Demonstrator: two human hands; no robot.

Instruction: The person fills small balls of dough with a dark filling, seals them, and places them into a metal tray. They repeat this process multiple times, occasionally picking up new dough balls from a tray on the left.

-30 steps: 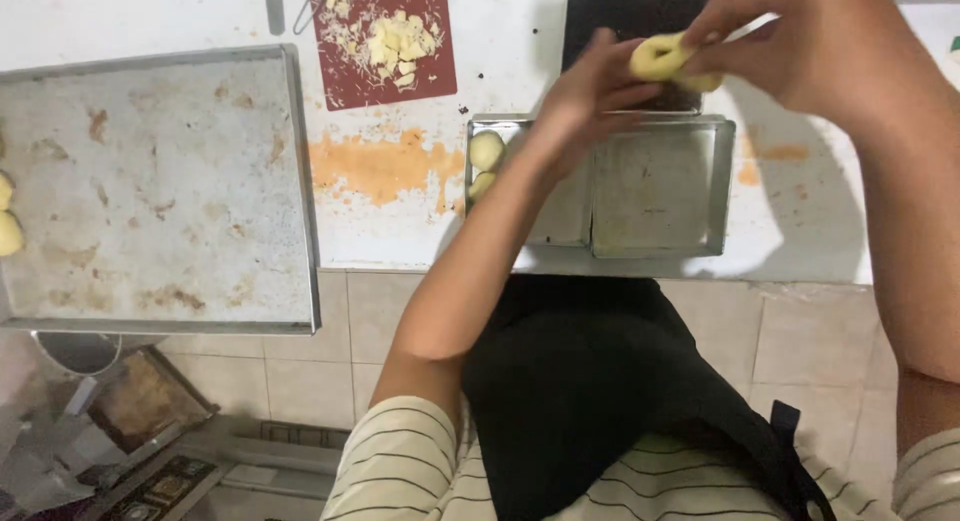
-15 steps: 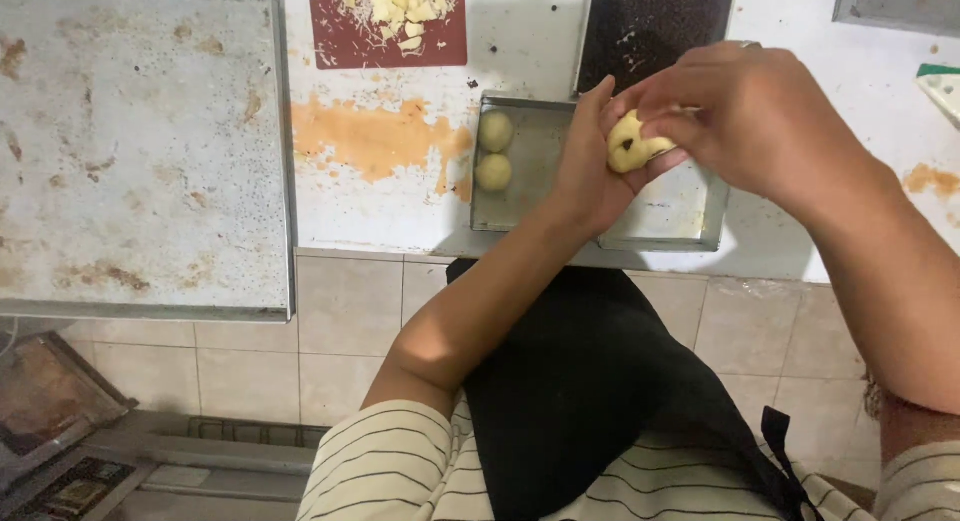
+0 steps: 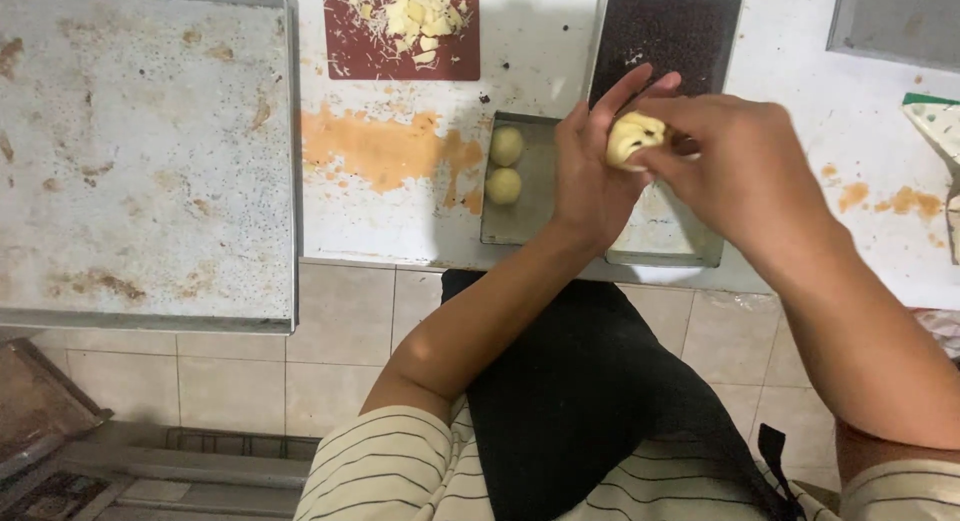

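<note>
My left hand (image 3: 590,176) cups the dough ball (image 3: 634,138) — right hand (image 3: 745,171) fingers clamped on it, above the small tray (image 3: 520,216).

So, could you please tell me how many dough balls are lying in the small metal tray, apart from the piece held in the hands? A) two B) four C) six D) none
A: two round dough balls lie one above the other at the left end of the small metal tray, while the left hand and the right hand hold a third dough piece above it.
</note>
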